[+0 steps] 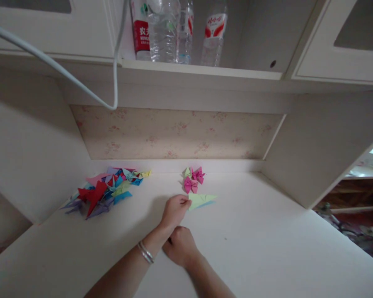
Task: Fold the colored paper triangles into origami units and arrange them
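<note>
My left hand [174, 210] reaches forward over the white desk [267, 231] and pinches the left end of a folded light-green paper [200, 200] that lies flat, with a blue edge showing under it. A silver bracelet sits on that wrist. My right hand [180, 245] rests on the desk just behind the left one, fingers curled in, and I cannot make out anything in it. A small group of pink folded paper figures [193, 180] stands just beyond the green paper.
A pile of several coloured folded paper shapes [104, 190] lies at the back left of the desk. Plastic water bottles [164, 31] stand on the shelf above. A white cable [115, 62] hangs down at the upper left. Cabinet walls close in both sides.
</note>
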Demonstrator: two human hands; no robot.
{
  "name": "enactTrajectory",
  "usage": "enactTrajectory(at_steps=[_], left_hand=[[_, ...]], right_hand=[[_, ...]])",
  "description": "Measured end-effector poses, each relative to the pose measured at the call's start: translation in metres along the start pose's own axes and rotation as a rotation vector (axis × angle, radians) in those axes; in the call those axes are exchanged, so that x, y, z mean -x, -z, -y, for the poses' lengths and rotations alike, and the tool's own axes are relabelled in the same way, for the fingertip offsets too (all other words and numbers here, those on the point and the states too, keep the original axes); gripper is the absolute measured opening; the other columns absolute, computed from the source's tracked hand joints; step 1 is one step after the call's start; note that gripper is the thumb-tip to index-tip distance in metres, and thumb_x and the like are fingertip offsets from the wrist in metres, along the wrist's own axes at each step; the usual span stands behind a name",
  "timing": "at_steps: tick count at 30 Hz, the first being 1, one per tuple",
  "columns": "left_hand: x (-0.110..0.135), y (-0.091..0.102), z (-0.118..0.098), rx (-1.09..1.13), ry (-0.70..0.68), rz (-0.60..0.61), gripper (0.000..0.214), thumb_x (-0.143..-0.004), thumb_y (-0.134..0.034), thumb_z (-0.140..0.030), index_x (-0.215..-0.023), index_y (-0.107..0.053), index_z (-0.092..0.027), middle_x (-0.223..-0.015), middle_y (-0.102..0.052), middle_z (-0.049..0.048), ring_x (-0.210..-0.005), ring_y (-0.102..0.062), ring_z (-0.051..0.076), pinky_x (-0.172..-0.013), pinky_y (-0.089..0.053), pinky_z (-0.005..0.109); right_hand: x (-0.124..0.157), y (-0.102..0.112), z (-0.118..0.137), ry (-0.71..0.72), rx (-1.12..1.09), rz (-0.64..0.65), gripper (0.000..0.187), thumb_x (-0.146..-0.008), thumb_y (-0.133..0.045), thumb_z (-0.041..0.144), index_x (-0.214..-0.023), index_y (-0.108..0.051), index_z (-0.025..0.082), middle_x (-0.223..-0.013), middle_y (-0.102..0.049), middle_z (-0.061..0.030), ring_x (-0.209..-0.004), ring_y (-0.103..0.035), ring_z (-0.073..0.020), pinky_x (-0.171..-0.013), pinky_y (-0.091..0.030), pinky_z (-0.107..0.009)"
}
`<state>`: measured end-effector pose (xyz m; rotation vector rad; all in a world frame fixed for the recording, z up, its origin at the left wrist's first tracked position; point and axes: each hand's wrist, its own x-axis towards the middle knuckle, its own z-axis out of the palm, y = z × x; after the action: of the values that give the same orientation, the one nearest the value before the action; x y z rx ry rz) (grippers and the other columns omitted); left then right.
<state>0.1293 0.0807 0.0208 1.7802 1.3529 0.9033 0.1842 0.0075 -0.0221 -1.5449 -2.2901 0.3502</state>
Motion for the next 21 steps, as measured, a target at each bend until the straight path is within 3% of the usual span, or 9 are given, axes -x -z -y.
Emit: enactTrajectory(at_steps=[3,7,13,21], left_hand=[[-0.022,-0.02,-0.001,-0.115,0.038,0.006,0.016,-0.078,-0.059,-0.028,-0.083,-0.069,-0.018,-0.082,-0.073,0.0046,-0.073,-0.065,0.015,-0.064,-0.044,0.022],[-0.033,-0.033,0.005,-0.288,0.103,-0.026,0.018,-0.073,-0.062,-0.026,-0.089,-0.066,-0.019,-0.088,-0.072,0.007,-0.081,-0.065,0.019,-0.067,-0.042,0.025],[-0.035,-0.036,0.003,-0.487,0.13,-0.008,0.025,-0.074,-0.062,-0.027,-0.098,-0.06,-0.021,-0.091,-0.071,0.0072,-0.086,-0.065,0.022,-0.068,-0.041,0.027],[-0.033,-0.036,-0.003,-0.574,0.103,0.011,0.024,-0.074,-0.065,-0.028,-0.096,-0.06,-0.022,-0.093,-0.071,0.0044,-0.086,-0.065,0.02,-0.068,-0.041,0.026]], right_hand=[[0.0,-0.002,-0.003,0.009,-0.009,0.006,0.021,-0.081,-0.048,0.022,-0.08,-0.069,0.019,-0.087,-0.075,-0.0065,-0.076,-0.068,-0.0197,-0.06,-0.037,-0.025],[-0.001,-0.003,-0.005,0.016,-0.011,0.02,0.018,-0.076,-0.051,0.018,-0.079,-0.069,0.018,-0.087,-0.075,-0.0068,-0.078,-0.068,-0.0207,-0.062,-0.039,-0.025],[-0.001,-0.005,-0.007,-0.003,-0.02,0.017,0.018,-0.074,-0.052,0.019,-0.08,-0.069,0.018,-0.089,-0.075,-0.0086,-0.079,-0.069,-0.0229,-0.064,-0.041,-0.026],[-0.004,-0.009,-0.008,-0.025,-0.05,0.003,0.019,-0.07,-0.052,0.014,-0.078,-0.068,0.019,-0.086,-0.075,-0.0063,-0.078,-0.069,-0.023,-0.062,-0.04,-0.025]])
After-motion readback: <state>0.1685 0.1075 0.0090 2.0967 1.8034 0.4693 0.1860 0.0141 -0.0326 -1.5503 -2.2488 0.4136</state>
